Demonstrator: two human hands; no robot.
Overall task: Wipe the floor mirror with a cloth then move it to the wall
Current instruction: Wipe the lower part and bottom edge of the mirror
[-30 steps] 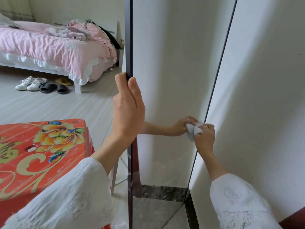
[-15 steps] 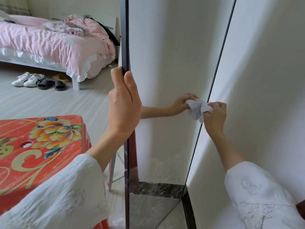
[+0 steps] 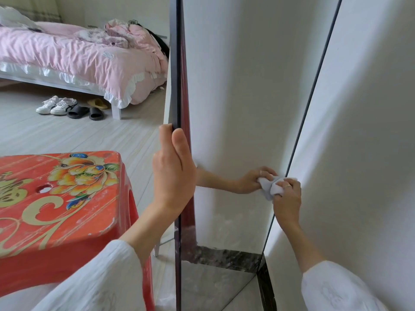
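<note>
Standing upright on a pale wood-grain floor (image 3: pixel 74 135), the floor mirror (image 3: pixel 224 108) has its right edge just beside a white wall (image 3: pixel 370 131), and its thin dark frame runs up both sides. A dark, marbled baseboard (image 3: pixel 266 286) lines the foot of the wall and shows again in the glass. To the left, a red plastic stool (image 3: pixel 67 209) with a printed flower pattern stands close by. Farther back, a bed (image 3: pixel 67 57) carries rumpled pink bedding with a white frill, and white sneakers (image 3: pixel 56 105) and dark slippers (image 3: pixel 86 112) lie on the floor beside it.

The left hand (image 3: pixel 174 171) grips the mirror's left frame edge, thumb on the front and the fingers wrapped behind it. The right hand (image 3: pixel 286 198) holds a crumpled white cloth (image 3: pixel 270 187), its fingers curled round the wad and pressing it to the glass low on the mirror's right side, against the frame. The smooth glass reflects that hand and cloth, and it looks faintly mottled below the cloth. Both arms wear loose white crinkled sleeves.
</note>
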